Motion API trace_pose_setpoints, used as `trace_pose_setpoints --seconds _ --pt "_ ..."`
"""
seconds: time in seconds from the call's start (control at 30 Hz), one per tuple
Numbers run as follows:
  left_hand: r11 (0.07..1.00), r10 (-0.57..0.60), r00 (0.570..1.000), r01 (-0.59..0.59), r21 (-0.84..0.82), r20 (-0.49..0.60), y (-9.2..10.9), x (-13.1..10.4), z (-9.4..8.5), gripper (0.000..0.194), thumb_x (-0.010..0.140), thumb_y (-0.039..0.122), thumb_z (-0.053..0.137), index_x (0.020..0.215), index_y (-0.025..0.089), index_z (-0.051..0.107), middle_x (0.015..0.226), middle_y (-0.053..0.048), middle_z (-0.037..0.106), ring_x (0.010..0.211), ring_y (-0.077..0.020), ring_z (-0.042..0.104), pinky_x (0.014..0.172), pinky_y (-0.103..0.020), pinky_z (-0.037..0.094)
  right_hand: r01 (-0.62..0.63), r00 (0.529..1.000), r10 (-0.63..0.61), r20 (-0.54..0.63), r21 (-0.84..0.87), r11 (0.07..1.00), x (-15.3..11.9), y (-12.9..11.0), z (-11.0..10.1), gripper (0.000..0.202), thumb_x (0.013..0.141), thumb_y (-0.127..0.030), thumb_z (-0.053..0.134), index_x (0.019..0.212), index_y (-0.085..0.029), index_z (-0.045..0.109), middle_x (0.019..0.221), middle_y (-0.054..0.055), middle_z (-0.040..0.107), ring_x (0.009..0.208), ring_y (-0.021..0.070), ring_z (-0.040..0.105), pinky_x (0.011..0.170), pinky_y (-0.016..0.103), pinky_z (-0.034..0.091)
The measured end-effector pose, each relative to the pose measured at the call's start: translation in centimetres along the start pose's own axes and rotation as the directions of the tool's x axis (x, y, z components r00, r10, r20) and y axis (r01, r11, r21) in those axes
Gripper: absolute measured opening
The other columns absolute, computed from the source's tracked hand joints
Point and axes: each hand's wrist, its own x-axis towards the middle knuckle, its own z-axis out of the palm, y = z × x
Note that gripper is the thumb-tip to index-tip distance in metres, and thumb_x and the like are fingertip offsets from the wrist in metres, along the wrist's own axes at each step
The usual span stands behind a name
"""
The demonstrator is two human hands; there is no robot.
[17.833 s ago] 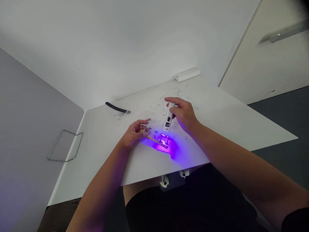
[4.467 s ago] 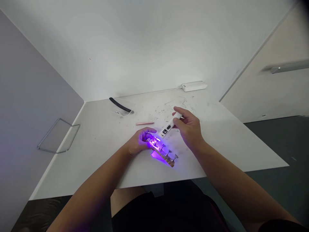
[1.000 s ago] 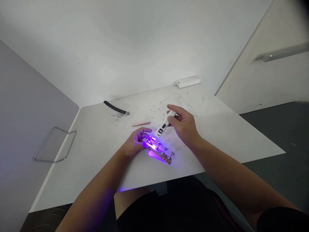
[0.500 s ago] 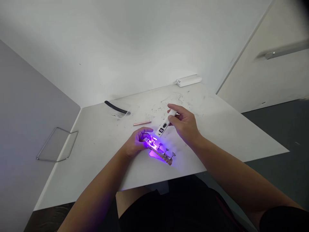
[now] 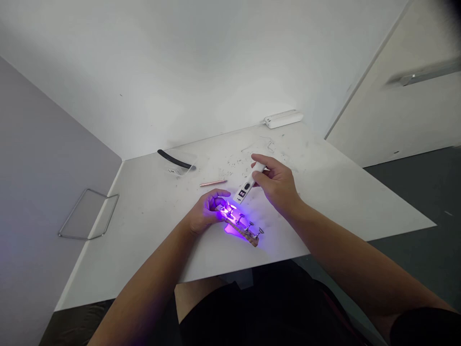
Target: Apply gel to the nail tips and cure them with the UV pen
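Observation:
My right hand [image 5: 279,182] grips a slim white handheld UV lamp [image 5: 247,184] with a dark button and a small lit display. The lamp slants down to the left and throws purple light. Under its tip lies a nail tip display stand [image 5: 240,228], a narrow strip with several small metal posts in a row. My left hand [image 5: 208,211] is closed around the strip's far left end, thumb in front and fingers curled behind. Purple glare hides what sits on the posts nearest that hand.
Behind my left hand lies a pink pen-like stick [image 5: 213,183]. A black curved nail file [image 5: 176,159] rests by a clear plastic piece [image 5: 187,169]. A white power strip [image 5: 283,118] stands against the wall. At left is a metal wire frame [image 5: 89,214]. Dark specks mark the white table [image 5: 342,192].
The whole view has shifted slightly. Both hands, the lamp and the stand keep nearly the same places relative to each other, and the purple light stays on.

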Motion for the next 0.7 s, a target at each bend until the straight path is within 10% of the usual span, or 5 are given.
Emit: trace_pose_setpoints --seconds 0.7 --pt "0.999 -0.015 1.000 0.015 0.032 0.000 0.17 -0.05 0.23 0.058 0.058 0.012 0.074 0.110 0.015 0.049 0.085 -0.005 0.064 0.071 -0.0161 0.062 0.065 -0.029 0.046 -0.008 1.000 0.008 -0.005 -0.012 1.000 -0.06 0.05 0.02 0.039 0.075 -0.025 0.056 0.114 -0.023 0.058 0.094 0.004 0.058 0.069 0.0131 0.055 0.054 0.029 0.053"
